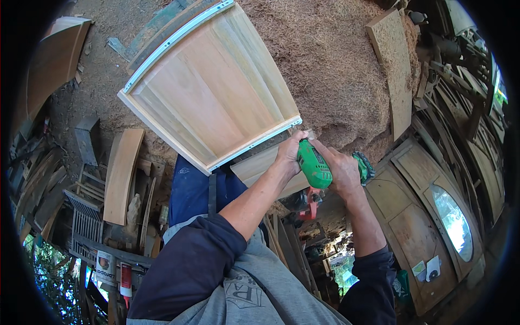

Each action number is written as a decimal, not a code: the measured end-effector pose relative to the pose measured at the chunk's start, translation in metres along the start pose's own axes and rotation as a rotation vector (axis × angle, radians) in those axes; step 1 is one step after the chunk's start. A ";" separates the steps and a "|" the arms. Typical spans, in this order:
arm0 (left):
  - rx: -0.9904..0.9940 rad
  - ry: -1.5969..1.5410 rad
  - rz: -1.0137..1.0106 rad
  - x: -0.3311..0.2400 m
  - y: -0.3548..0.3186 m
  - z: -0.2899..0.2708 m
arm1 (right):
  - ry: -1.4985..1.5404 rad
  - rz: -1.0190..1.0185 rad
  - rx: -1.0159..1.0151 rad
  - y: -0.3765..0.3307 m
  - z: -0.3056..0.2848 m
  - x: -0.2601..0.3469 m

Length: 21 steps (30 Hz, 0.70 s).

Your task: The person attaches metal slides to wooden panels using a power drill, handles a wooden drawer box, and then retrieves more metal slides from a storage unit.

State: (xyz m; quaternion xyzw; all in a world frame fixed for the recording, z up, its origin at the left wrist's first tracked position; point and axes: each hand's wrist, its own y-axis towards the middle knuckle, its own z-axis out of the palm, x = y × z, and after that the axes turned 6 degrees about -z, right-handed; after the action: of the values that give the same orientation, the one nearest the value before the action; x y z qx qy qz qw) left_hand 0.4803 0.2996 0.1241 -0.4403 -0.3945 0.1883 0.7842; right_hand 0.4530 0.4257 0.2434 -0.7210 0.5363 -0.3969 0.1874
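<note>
My right hand (342, 167) is wrapped round the handle of a green cordless drill (314, 165), whose base (364, 168) sticks out beyond the palm. At the drill's front end, my left hand (290, 150) has its fingers closed; the drill hides what is between them. Both hands are at the near right corner of a shallow wooden drawer (211, 86). Pale metal slides run along two opposite sides of it, and the end of the near slide (254, 143) lies right by my left fingertips. The drill's tip cannot be seen.
Wood shavings (336, 65) cover the ground beyond the drawer. Loose boards stand at left (123, 176) and at right (391, 76). A red clamp-like piece (310, 205) is below the drill. A wooden door with an oval glass (452, 222) leans at right.
</note>
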 end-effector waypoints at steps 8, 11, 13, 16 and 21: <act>-0.010 0.005 0.007 -0.004 -0.007 0.005 | -0.031 0.011 0.026 0.005 -0.003 0.001; 0.019 -0.012 0.024 -0.001 -0.003 0.003 | -0.046 -0.022 0.005 0.004 0.000 -0.002; 0.037 -0.016 0.016 -0.001 -0.001 0.000 | -0.042 -0.025 0.004 0.004 0.000 -0.002; 0.053 -0.033 0.010 0.000 0.001 -0.002 | -0.058 -0.027 0.012 0.006 -0.004 0.000; 0.084 -0.063 -0.019 0.003 0.005 -0.006 | -0.124 -0.040 0.049 0.008 -0.005 -0.002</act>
State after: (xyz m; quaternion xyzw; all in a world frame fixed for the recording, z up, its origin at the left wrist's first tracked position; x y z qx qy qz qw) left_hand 0.4871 0.3008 0.1196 -0.3972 -0.4149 0.2108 0.7910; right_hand 0.4433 0.4252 0.2402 -0.7498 0.4993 -0.3680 0.2302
